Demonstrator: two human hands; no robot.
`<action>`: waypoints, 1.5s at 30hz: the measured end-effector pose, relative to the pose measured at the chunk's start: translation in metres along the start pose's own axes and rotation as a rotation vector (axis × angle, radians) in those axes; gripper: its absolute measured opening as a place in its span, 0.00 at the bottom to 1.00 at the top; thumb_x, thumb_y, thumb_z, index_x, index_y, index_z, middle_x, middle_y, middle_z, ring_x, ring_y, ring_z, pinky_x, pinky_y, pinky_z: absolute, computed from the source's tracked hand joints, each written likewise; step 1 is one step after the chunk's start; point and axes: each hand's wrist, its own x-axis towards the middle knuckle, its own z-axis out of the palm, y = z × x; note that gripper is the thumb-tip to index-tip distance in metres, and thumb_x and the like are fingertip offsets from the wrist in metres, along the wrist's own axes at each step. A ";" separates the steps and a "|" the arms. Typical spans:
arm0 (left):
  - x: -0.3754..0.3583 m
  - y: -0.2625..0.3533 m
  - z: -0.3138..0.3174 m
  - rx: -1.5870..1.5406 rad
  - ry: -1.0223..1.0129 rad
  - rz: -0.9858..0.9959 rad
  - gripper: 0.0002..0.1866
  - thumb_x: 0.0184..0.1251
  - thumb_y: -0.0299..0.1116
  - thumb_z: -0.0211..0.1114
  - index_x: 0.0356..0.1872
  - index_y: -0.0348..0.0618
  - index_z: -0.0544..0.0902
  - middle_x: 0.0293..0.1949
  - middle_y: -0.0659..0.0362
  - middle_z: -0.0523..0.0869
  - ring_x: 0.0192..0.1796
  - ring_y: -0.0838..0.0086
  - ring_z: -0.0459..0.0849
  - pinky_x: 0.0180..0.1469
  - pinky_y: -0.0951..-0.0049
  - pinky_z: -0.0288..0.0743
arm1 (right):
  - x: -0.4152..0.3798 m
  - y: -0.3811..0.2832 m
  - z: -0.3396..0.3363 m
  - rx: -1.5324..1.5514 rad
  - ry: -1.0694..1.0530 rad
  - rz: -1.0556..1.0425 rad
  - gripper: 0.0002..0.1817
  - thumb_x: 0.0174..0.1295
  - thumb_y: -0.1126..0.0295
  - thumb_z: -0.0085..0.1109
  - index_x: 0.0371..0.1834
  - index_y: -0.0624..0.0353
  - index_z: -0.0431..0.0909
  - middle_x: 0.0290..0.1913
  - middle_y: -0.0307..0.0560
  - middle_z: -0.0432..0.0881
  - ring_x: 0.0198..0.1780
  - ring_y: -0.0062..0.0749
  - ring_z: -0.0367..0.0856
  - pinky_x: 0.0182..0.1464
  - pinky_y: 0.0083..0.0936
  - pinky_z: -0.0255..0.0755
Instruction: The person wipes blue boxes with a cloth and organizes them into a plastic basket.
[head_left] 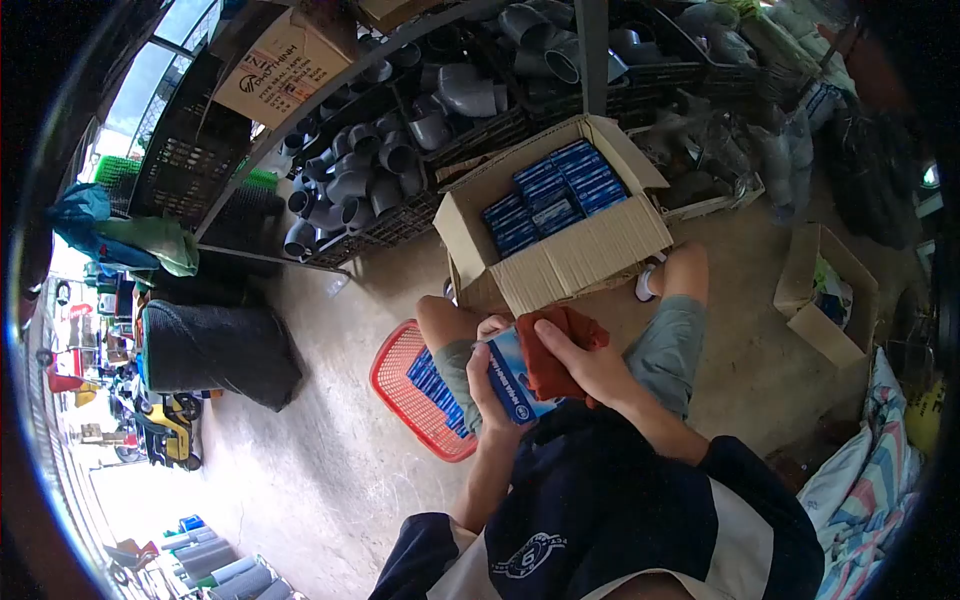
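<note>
My left hand (490, 390) grips a small blue and white printed box (512, 372) in front of my lap. Folded in my right hand (585, 365) is a red-brown cloth (560, 345), pressed against the upper right face of that box and covering part of it. Beside my left leg, a red plastic basket (388, 375) holds several similar blue boxes (435, 392). Ahead of my knees stands an open cardboard carton (560, 268) with rows of the same blue boxes (560, 190) inside.
Crates of grey pipe fittings (370, 170) fill the rack ahead. At the right sit a small open carton (825, 335) and a striped sack (870, 480). A dark mesh roll (220, 350) lies to the left, with grey pipes (215, 560) at lower left.
</note>
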 end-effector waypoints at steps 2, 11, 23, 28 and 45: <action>0.001 0.002 0.004 -0.040 -0.018 -0.017 0.24 0.73 0.54 0.51 0.54 0.44 0.72 0.49 0.52 0.82 0.49 0.65 0.83 0.53 0.65 0.81 | 0.000 -0.004 -0.007 0.173 0.020 0.042 0.19 0.70 0.49 0.60 0.48 0.53 0.82 0.35 0.35 0.85 0.24 0.19 0.81 0.20 0.18 0.73; 0.010 0.012 0.018 -0.023 -0.134 0.079 0.25 0.74 0.57 0.47 0.53 0.45 0.73 0.57 0.45 0.81 0.60 0.54 0.79 0.63 0.51 0.75 | 0.003 -0.008 0.001 0.001 -0.181 -0.318 0.18 0.69 0.58 0.65 0.50 0.62 0.82 0.43 0.42 0.86 0.43 0.20 0.83 0.46 0.20 0.78; -0.006 -0.016 0.032 0.348 0.172 0.419 0.31 0.71 0.51 0.59 0.66 0.46 0.61 0.54 0.48 0.79 0.56 0.62 0.82 0.60 0.62 0.78 | -0.003 0.031 0.031 0.388 0.298 -0.230 0.15 0.74 0.58 0.57 0.48 0.60 0.79 0.35 0.37 0.83 0.33 0.19 0.79 0.34 0.21 0.72; 0.031 0.000 -0.002 0.809 0.114 0.831 0.38 0.67 0.41 0.68 0.67 0.54 0.49 0.53 0.46 0.78 0.52 0.64 0.83 0.52 0.66 0.83 | -0.014 0.027 0.017 0.584 -0.032 0.154 0.18 0.75 0.55 0.55 0.50 0.59 0.79 0.36 0.36 0.83 0.34 0.20 0.80 0.35 0.18 0.73; -0.042 0.035 -0.015 1.723 -0.402 0.332 0.40 0.34 0.33 0.82 0.56 0.39 0.74 0.52 0.47 0.79 0.56 0.48 0.78 0.59 0.58 0.71 | 0.014 0.006 -0.002 -0.397 -0.073 -0.429 0.14 0.63 0.56 0.67 0.42 0.54 0.84 0.32 0.49 0.85 0.32 0.27 0.86 0.31 0.28 0.75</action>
